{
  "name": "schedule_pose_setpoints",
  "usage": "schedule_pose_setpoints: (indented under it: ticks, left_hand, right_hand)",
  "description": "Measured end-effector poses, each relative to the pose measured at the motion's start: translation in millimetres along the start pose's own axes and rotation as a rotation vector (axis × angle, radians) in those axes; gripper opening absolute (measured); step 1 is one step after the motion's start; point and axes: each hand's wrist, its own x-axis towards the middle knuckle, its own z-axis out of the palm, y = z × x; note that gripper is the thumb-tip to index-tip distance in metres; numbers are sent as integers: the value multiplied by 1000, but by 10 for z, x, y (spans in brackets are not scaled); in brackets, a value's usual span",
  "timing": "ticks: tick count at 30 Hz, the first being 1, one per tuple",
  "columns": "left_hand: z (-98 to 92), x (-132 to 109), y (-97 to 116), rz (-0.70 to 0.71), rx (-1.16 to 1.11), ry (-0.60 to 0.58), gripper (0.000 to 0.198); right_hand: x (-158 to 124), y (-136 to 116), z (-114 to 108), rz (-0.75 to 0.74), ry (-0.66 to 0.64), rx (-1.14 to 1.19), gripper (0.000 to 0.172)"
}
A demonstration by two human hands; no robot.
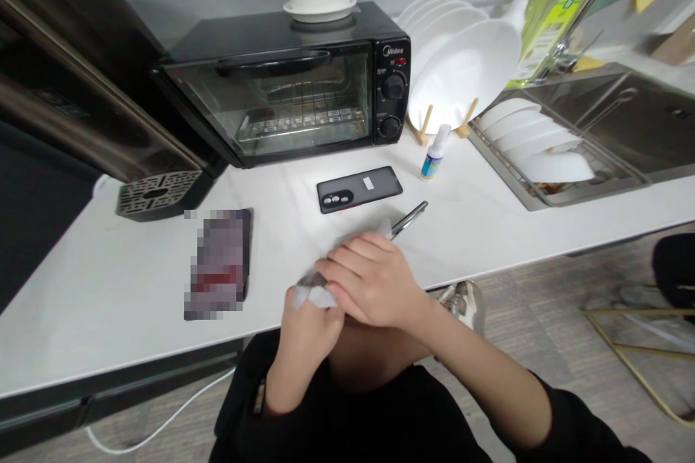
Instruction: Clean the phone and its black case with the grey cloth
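Note:
Over the counter's front edge, my left hand (310,329) is closed on the near end of a slim, silver-edged phone (410,219), which is mostly hidden. My right hand (374,281) lies over the phone's middle, its fingers closed around a thin white wipe (318,296). Part of the wipe also shows by my left thumb. Just beyond my hands, a dark phone case (361,189) with a small white label lies on the counter. A small spray bottle (433,153) with a blue label stands upright to its right.
A blurred-out flat dark-edged object (220,264) lies on the white counter (130,289) at left. Behind are a black toaster oven (287,72), a dark machine with a drip grate (157,194) and white plates (461,72) on a rack. A sink (613,101) with bowls (535,141) is at right.

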Motion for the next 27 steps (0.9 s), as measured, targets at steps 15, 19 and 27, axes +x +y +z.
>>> schedule_pose_setpoints:
  ticks: [15,19,27]
  left_hand:
    - [-8,24,20,3,-62,25,28]
    - [-11,23,15,-4,-71,8,26]
    - [-54,23,74,-112,-303,-73,22]
  right_hand:
    - [15,-94,18,186,28,-15,33]
    - [-25,-31,-14,126,19,-38,34]
    - [-79,585,-264,647,90,-201,43]
